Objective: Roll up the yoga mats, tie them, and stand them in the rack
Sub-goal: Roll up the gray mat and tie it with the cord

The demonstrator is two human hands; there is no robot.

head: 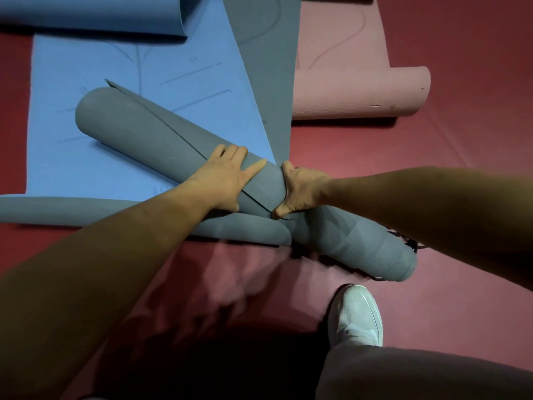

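Left hand (227, 180) pressing flat, right hand (302, 192) clasping the grey roll (129, 125) (loose flap (115, 85) toward 11 o'clock), which may unwind if pressure eases.

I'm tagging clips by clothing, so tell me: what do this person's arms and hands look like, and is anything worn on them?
The left forearm and right forearm are bare as far as the frame shows, with no sleeve in view. The left hand and right hand are bare too: no gloves, and no watch, bracelet or ring visible.
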